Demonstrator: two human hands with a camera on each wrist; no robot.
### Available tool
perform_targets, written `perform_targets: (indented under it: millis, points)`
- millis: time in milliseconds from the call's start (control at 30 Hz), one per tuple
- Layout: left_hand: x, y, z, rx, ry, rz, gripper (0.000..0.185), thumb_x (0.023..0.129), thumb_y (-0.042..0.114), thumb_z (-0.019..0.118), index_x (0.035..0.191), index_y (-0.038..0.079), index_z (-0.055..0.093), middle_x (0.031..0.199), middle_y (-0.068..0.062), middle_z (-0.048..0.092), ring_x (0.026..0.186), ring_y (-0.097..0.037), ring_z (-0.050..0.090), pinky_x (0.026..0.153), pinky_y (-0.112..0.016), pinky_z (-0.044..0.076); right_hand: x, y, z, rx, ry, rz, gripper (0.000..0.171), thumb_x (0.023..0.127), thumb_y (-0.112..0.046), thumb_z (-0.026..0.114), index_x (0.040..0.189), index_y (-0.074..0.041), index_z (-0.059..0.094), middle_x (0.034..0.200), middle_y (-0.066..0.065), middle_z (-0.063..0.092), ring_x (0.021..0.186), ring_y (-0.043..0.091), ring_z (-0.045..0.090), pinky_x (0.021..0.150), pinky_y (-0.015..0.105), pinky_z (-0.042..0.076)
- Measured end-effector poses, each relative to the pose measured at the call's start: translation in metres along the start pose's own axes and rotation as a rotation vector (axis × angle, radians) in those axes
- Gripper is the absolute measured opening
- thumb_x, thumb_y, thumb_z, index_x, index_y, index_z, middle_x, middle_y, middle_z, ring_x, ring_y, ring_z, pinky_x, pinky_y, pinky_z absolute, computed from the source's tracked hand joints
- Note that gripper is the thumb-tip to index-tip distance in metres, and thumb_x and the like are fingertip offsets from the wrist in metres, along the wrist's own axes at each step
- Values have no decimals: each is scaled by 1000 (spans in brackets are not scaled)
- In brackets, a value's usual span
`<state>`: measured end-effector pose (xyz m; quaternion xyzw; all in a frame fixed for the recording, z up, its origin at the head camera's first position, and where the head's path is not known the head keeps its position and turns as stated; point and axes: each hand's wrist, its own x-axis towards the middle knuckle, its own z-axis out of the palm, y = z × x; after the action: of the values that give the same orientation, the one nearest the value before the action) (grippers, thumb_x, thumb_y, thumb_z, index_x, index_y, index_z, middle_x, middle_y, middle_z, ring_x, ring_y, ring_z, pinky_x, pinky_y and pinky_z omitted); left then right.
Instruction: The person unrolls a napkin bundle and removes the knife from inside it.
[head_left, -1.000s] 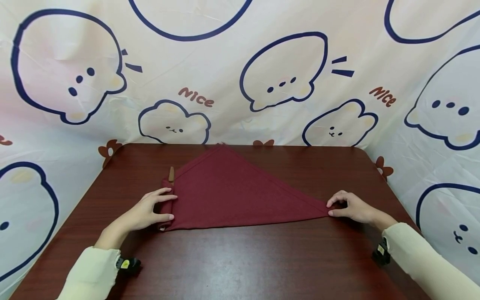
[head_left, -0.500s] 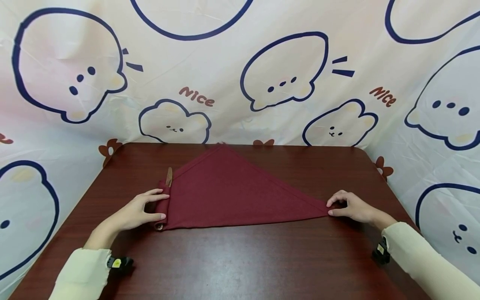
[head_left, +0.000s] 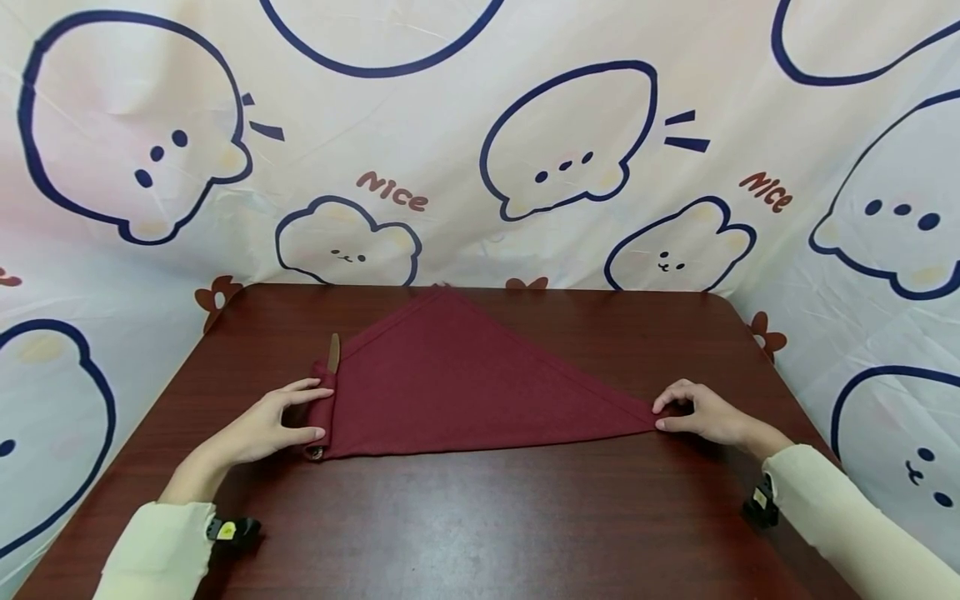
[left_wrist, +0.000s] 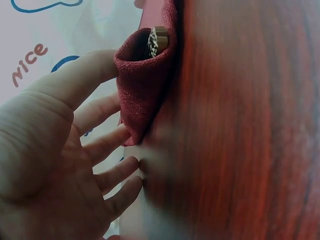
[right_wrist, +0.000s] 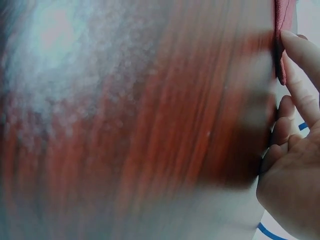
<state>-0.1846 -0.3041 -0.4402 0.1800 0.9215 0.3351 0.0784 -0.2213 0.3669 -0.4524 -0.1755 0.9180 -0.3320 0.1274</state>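
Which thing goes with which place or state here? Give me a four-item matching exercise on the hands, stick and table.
Things
1. Left hand
2. Stick
3. Right hand
4. Table

Places and states
A. Pinching the right-hand corner of the cloth
B. Flat, beneath the cloth
C. Touching the rolled end from outside
D. Partly rolled up in the cloth

Pairs: 1-C, 2-D, 3-A, 4-B

Both arms reach forward, hands well apart. Pale sleeves: left [head_left: 159, 550], right [head_left: 847, 517]; wrists bare. Left hand [head_left: 262, 427]: thumb opposite fingers, gripping, fingers spaced apart. Right hand [head_left: 705, 415]: thumb and index pinching, other fingers curled in.
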Motion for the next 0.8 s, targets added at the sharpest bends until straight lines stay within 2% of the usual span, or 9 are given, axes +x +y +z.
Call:
perform_targets:
  millis: [167,333,500,800]
  points:
    - [0,1,1,6,17,12,58,89,24,77,139,2,59,152,-31,41,139,-55,36,105,-73,35,0,-2,0,2,1,-7,12,90,-22,77,100,-16,74,108,4,62,97,4,48,86,26,41]
    - [0,5,3,53,62,43,59,88,24,78,138,1,57,146,-33,47,136,-54,40,105,-72,36,0,-2,0,0,0,0,13,90,-22,77,100,-15,74,108,3,62,97,5,47,85,25,41]
    - [2,13,5,83,96,24,60,89,27,77,140,3,56,146,-32,47,137,-54,35,105,-74,30,0,-2,1,5,3,7,14,90,-23,77,101,-15,74,108,3,62,98,5,47,85,25,40]
    - [11,29,13,121,86,20,59,88,27,77,139,5,57,149,-29,47,138,-53,34,106,-74,30,0,-1,1,3,-3,3,13,90,-23,77,101,-16,74,108,3,62,99,5,47,88,25,41]
